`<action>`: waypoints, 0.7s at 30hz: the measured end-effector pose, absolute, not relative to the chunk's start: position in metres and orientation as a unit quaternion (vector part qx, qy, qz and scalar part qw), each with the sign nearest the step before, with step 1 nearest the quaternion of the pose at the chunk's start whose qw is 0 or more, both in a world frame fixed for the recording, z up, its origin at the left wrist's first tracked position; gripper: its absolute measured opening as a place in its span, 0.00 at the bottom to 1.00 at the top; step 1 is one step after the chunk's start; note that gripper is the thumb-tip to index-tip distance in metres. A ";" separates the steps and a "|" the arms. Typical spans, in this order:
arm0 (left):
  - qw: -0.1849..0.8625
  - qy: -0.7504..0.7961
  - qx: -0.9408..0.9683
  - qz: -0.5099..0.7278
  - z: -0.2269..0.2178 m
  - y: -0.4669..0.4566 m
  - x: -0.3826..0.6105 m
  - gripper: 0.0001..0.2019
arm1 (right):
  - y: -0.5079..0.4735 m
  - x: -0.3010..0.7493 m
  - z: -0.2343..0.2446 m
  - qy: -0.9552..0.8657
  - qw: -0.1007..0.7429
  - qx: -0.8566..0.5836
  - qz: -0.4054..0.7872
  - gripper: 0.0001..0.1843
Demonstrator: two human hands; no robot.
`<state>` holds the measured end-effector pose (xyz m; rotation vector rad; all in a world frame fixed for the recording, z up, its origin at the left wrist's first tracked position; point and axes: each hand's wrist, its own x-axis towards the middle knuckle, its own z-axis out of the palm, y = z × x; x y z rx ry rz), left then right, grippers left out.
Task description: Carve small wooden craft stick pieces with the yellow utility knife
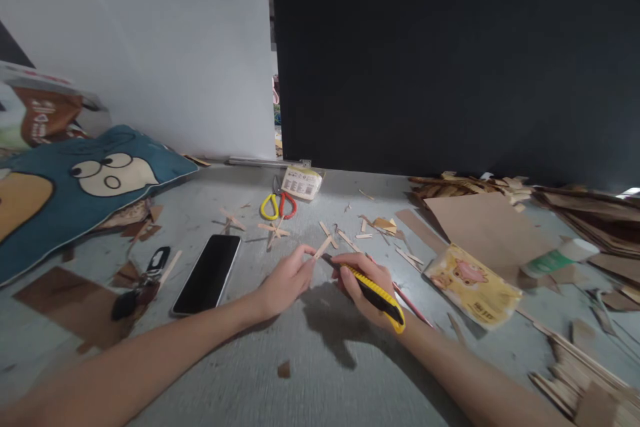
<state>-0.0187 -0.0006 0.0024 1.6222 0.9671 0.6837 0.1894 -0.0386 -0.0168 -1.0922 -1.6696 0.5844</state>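
Observation:
My left hand (pixel 287 280) pinches a small wooden stick (pixel 323 248) and holds it just above the grey floor. My right hand (pixel 365 283) is closed round a yellow and black utility knife (pixel 376 292), whose tip meets the stick near my left fingers. Beneath my right hand lies a thin red pencil (pixel 411 303), pointing to the right. More short wooden sticks (pixel 345 237) lie scattered just beyond both hands.
A black phone (pixel 207 273) lies left of my hands, with keys (pixel 143 283) further left. Scissors with yellow and red handles (pixel 278 205), a tissue pack (pixel 473 285), a glue bottle (pixel 557 259), cardboard sheets (pixel 487 227) and a blue cushion (pixel 75 190) lie around.

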 end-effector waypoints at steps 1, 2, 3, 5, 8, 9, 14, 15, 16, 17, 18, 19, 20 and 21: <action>0.536 0.408 0.678 0.294 0.002 -0.001 -0.019 0.19 | -0.039 0.189 -0.015 -0.679 0.518 -0.457 0.249 0.13; 0.528 0.412 0.680 0.298 0.003 -0.001 -0.019 0.18 | -0.040 0.189 -0.014 -0.660 0.531 -0.463 0.260 0.14; 0.512 0.416 0.690 0.297 0.003 -0.001 -0.019 0.17 | -0.041 0.188 -0.012 -0.639 0.545 -0.468 0.276 0.16; 0.444 0.431 0.734 0.281 0.003 -0.002 -0.019 0.15 | -0.042 0.188 -0.008 -0.596 0.564 -0.480 0.311 0.19; 0.308 0.424 0.818 0.239 0.003 -0.005 -0.018 0.14 | -0.040 0.190 -0.005 -0.556 0.576 -0.495 0.338 0.23; 0.271 0.410 0.840 0.229 0.003 -0.006 -0.018 0.14 | -0.038 0.190 -0.005 -0.547 0.579 -0.499 0.341 0.23; 0.165 0.386 0.888 0.186 0.000 -0.009 -0.017 0.18 | -0.033 0.192 -0.009 -0.528 0.579 -0.505 0.361 0.24; 0.157 0.389 0.890 0.177 0.000 -0.010 -0.017 0.19 | -0.032 0.192 -0.009 -0.526 0.577 -0.506 0.365 0.25; 0.153 0.390 0.892 0.169 0.001 -0.010 -0.017 0.20 | -0.032 0.191 -0.008 -0.523 0.576 -0.507 0.370 0.25; 0.152 0.389 0.894 0.162 0.001 -0.010 -0.017 0.20 | -0.032 0.191 -0.007 -0.521 0.575 -0.508 0.374 0.26; 0.152 0.389 0.895 0.154 0.002 -0.010 -0.017 0.21 | -0.032 0.190 -0.006 -0.519 0.574 -0.508 0.378 0.26; 0.152 0.390 0.896 0.147 0.002 -0.011 -0.016 0.20 | -0.032 0.189 -0.004 -0.519 0.574 -0.506 0.382 0.26; 0.151 0.394 0.895 0.144 0.003 -0.011 -0.016 0.20 | -0.032 0.188 -0.003 -0.521 0.571 -0.503 0.386 0.26; 0.150 0.402 0.891 0.147 0.004 -0.011 -0.016 0.19 | -0.032 0.188 -0.002 -0.524 0.567 -0.501 0.390 0.25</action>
